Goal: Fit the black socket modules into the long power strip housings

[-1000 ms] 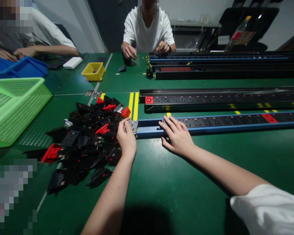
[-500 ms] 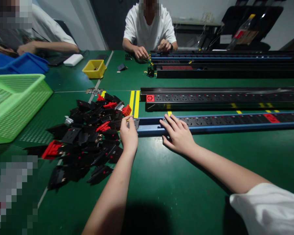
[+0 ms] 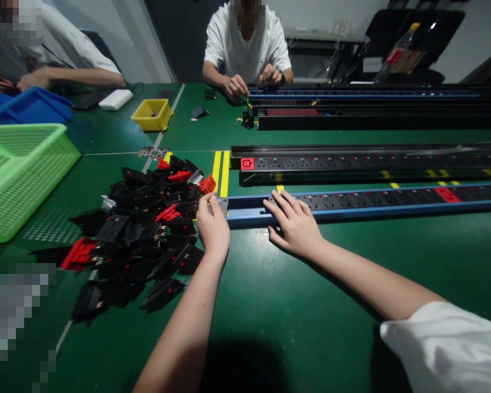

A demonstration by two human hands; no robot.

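A blue metal rail [image 3: 247,217] lies across the table in front of me, with a row of black socket modules [image 3: 352,198] and one red socket [image 3: 447,195] set in it. My left hand [image 3: 213,224] is closed at the rail's left end, thumb and fingers on a dark socket module [image 3: 224,206] there; part of it is hidden by the hand. My right hand [image 3: 297,224] lies spread over the near end of the row, fingertips on the modules. Between the hands, a stretch of the rail's blue channel shows. Left of my left hand spreads a heap of loose black and red socket modules [image 3: 114,228].
Behind the blue rail lies a black rail with sockets [image 3: 311,176]. A green basket [image 3: 28,185], blue bins [image 3: 33,106] and a yellow bin [image 3: 153,115] stand to the left. Across the table, a person's hands [image 3: 236,87] work at more rails [image 3: 352,121]; another person sits at far left.
The whole view has shifted slightly. Both hands keep nearly the same places on the blue rail. The far person's hands have barely moved.
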